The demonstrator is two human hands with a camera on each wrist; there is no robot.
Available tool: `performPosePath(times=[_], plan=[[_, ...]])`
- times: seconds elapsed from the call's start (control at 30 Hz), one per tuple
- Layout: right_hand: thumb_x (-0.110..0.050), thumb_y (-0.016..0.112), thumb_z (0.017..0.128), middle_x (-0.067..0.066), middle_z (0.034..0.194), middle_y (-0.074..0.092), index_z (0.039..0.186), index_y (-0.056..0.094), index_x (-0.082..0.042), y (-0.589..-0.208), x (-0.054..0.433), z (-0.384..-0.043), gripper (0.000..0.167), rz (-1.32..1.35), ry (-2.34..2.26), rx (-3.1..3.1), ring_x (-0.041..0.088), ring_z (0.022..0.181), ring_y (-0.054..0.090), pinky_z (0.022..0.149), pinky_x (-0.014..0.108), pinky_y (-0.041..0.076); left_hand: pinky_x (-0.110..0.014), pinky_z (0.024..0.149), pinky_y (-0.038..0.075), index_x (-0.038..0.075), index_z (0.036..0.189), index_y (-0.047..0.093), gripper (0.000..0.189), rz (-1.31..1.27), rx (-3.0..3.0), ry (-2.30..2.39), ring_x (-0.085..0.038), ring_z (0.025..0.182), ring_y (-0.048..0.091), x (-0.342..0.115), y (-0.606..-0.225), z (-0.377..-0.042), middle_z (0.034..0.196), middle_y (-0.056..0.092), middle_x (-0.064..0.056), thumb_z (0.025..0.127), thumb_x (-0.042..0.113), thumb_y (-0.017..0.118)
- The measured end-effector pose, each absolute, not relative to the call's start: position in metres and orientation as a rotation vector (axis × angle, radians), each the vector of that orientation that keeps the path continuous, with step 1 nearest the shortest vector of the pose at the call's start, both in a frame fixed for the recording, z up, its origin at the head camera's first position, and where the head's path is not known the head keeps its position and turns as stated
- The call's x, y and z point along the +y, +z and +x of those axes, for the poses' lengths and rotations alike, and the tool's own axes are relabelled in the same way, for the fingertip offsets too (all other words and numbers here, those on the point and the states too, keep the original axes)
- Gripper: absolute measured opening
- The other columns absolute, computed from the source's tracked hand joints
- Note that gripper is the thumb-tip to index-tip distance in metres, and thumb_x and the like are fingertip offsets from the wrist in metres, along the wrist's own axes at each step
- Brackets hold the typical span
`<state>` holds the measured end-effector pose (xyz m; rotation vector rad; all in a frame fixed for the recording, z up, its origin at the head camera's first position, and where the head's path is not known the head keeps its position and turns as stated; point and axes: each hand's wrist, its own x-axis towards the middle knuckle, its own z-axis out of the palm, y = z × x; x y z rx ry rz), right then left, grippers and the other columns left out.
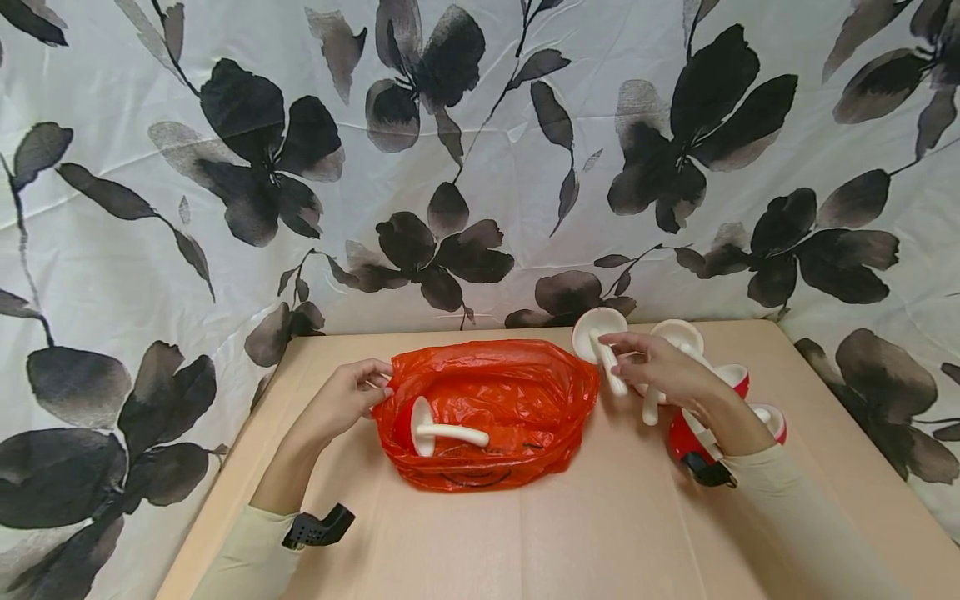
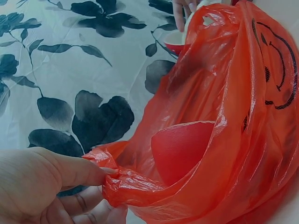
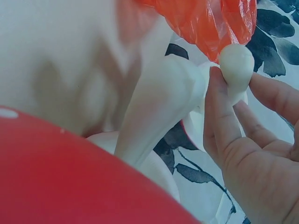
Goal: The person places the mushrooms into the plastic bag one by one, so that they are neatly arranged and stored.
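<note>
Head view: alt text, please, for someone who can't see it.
The person's left grip holds the edge of an open red bag; one toy mushroom lies inside. Their right grip pinches another mushroom by its stem; more mushrooms lie on the table at right.

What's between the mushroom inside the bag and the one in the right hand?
The head view shows the right part of the red bag, then a narrow strip of bare table.

Left fingers (image 2: 84, 199) and right fingers (image 3: 221, 112) both in pinches, forearms (image 1: 291, 460) apart
</note>
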<state>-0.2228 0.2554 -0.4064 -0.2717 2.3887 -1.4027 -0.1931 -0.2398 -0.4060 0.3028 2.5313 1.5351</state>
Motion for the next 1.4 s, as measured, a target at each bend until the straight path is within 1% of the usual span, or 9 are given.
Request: performPosePath(times=[0.1, 0.27, 0.4, 0.5, 0.6, 0.67, 0.83, 1.07, 1.4], plan=[[-0.018, 0.065, 0.099, 0.02, 0.145, 0.051, 0.152, 0.045, -0.011, -0.407, 0.256, -0.224, 0.057, -0.302, -1.448, 2.393, 0.039, 0.127, 0.051, 0.092, 0.03, 0.056, -0.034, 0.063, 0.061, -0.004, 0.116, 0.064, 0.021, 0.301, 2.535, 1.53, -0.027, 0.079, 0.065, -0.24, -0.406, -0.193, 0.098, 0.064, -0.021, 0.096, -0.004, 0.06], [-0.018, 0.065, 0.099, 0.021, 0.14, 0.055, 0.153, 0.043, -0.012, -0.405, 0.258, -0.225, 0.059, -0.354, -1.473, 2.413, 0.036, 0.121, 0.057, 0.093, 0.033, 0.056, -0.033, 0.063, 0.061, -0.004, 0.117, 0.064, 0.022, 0.293, 2.533, 1.528, -0.028, 0.079, 0.065, -0.239, -0.406, -0.192, 0.099, 0.065, -0.022, 0.096, -0.004, 0.06], [-0.017, 0.066, 0.099, 0.023, 0.133, 0.058, 0.154, 0.042, -0.009, -0.402, 0.259, -0.225, 0.061, -0.405, -1.488, 2.4, 0.032, 0.112, 0.061, 0.089, 0.03, 0.057, -0.033, 0.063, 0.061, -0.004, 0.117, 0.064, 0.021, 0.291, 2.535, 1.528, -0.028, 0.079, 0.065, -0.239, -0.405, -0.191, 0.099, 0.065, -0.021, 0.095, -0.004, 0.061], [-0.016, 0.066, 0.099, 0.025, 0.134, 0.058, 0.153, 0.042, -0.007, -0.401, 0.259, -0.226, 0.06, -0.417, -1.518, 2.369, 0.031, 0.116, 0.061, 0.089, 0.025, 0.056, -0.034, 0.063, 0.061, -0.003, 0.116, 0.065, 0.021, 0.291, 2.539, 1.526, -0.028, 0.08, 0.065, -0.239, -0.405, -0.192, 0.099, 0.065, -0.021, 0.095, -0.004, 0.061], [-0.018, 0.067, 0.098, 0.023, 0.137, 0.058, 0.152, 0.044, -0.01, -0.4, 0.258, -0.227, 0.059, -0.423, -1.518, 2.373, 0.033, 0.122, 0.058, 0.09, 0.022, 0.054, -0.034, 0.064, 0.061, -0.003, 0.116, 0.065, 0.021, 0.291, 2.54, 1.525, -0.028, 0.08, 0.065, -0.239, -0.405, -0.191, 0.099, 0.065, -0.021, 0.095, -0.004, 0.061], [-0.02, 0.068, 0.098, 0.021, 0.138, 0.058, 0.152, 0.046, -0.014, -0.399, 0.257, -0.227, 0.059, -0.427, -1.513, 2.385, 0.033, 0.125, 0.056, 0.091, 0.023, 0.055, -0.034, 0.064, 0.061, -0.003, 0.116, 0.064, 0.021, 0.291, 2.539, 1.525, -0.029, 0.081, 0.066, -0.238, -0.406, -0.191, 0.1, 0.065, -0.021, 0.095, -0.004, 0.061], [-0.023, 0.07, 0.097, 0.018, 0.138, 0.057, 0.151, 0.046, -0.018, -0.394, 0.254, -0.228, 0.06, -0.45, -1.525, 2.364, 0.034, 0.125, 0.055, 0.089, 0.03, 0.057, -0.034, 0.064, 0.061, -0.003, 0.117, 0.064, 0.022, 0.285, 2.534, 1.526, -0.029, 0.083, 0.067, -0.239, -0.406, -0.191, 0.1, 0.065, -0.021, 0.095, -0.004, 0.061], [-0.021, 0.071, 0.096, 0.019, 0.138, 0.058, 0.15, 0.047, -0.018, -0.386, 0.249, -0.23, 0.059, -0.516, -1.516, 2.358, 0.033, 0.121, 0.058, 0.086, 0.034, 0.059, -0.034, 0.064, 0.061, -0.003, 0.116, 0.064, 0.02, 0.299, 2.546, 1.517, -0.028, 0.081, 0.065, -0.238, -0.404, -0.191, 0.1, 0.064, -0.02, 0.096, -0.004, 0.061], [-0.018, 0.071, 0.096, 0.019, 0.134, 0.059, 0.148, 0.05, -0.018, -0.374, 0.236, -0.23, 0.056, -0.557, -1.523, 2.343, 0.031, 0.12, 0.059, 0.089, 0.035, 0.058, -0.034, 0.064, 0.061, -0.003, 0.116, 0.064, 0.021, 0.304, 2.55, 1.518, -0.028, 0.082, 0.066, -0.237, -0.404, -0.193, 0.099, 0.064, -0.019, 0.095, -0.004, 0.061]])
